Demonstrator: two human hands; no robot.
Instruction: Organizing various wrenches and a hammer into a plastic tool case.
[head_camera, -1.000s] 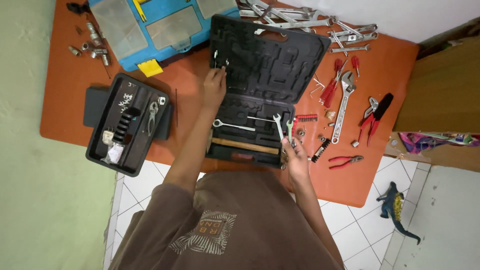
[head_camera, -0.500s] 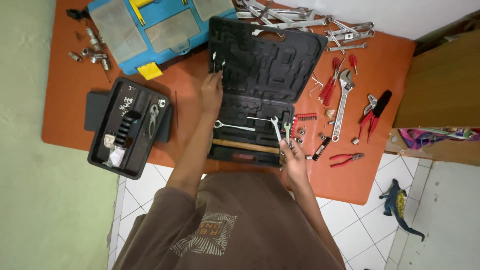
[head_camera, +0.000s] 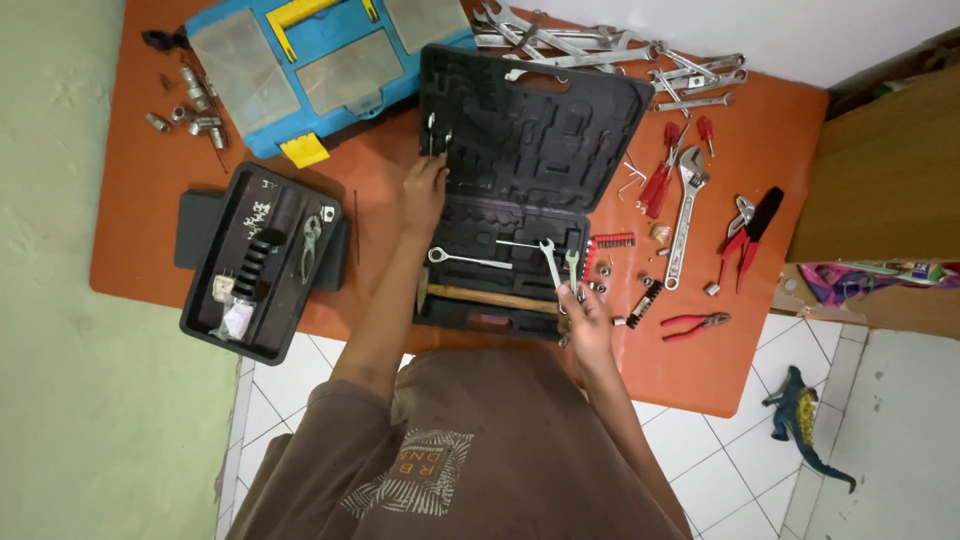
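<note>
Head view: an open black tool case (head_camera: 520, 190) is worked at on an orange table (head_camera: 380, 180).

Two small wrenches (head_camera: 558, 265) are gripped in the right hand (head_camera: 585, 325), fingers closed around their lower ends, with the heads fanned out toward 12 o'clock over the case's lower tray. The left hand (head_camera: 424, 190) is laid at the case's left edge, its fingertips pinched on small metal pieces (head_camera: 437, 132) seated in the lid. A ring spanner (head_camera: 468, 260) and a wooden-handled tool (head_camera: 490, 297) are lodged in the tray. A blue organiser box (head_camera: 300, 70) is seen at 11 o'clock from the case, an adjustable wrench (head_camera: 685, 210) at 3 o'clock.
</note>
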